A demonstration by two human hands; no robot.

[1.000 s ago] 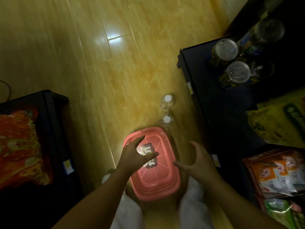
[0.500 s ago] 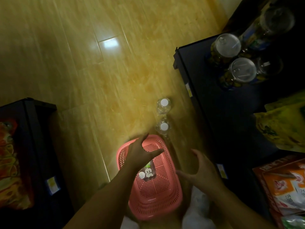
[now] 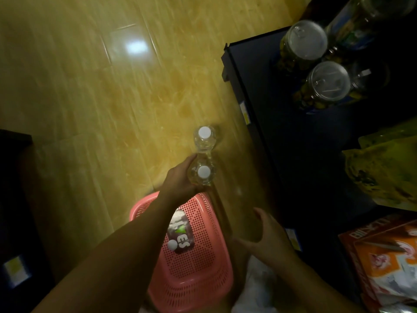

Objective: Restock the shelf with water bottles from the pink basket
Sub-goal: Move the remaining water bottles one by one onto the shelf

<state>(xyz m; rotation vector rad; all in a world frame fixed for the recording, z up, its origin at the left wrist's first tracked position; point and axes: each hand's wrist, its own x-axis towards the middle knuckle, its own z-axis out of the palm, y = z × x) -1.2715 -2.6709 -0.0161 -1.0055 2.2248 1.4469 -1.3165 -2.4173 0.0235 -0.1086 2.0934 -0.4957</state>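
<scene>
Since the last frame, my left hand [image 3: 180,180] has left the basket [image 3: 203,279] and reached past its far rim to grip the near bottle [image 3: 202,175], fingers curled round its side below the white cap. That bottle stands upright on the floor [image 3: 90,98] just beyond the basket, touching the far bottle [image 3: 205,138], which also stands upright with a white cap. One more bottle [image 3: 180,233] lies on its side in the basket, its white cap toward me, dark label up. My right hand [image 3: 266,242] hovers just right of the basket, fingers spread and relaxed, holding nothing. The shelf [image 3: 282,120] runs along the basket's right side, dark blue. On it, well beyond the basket, stand clear-lidded jars [image 3: 327,82], with a yellow-green bag [image 3: 383,172] and an orange box [image 3: 383,256] nearer me. Left of the basket, well apart, stands a second dark shelf [image 3: 13,245].
</scene>
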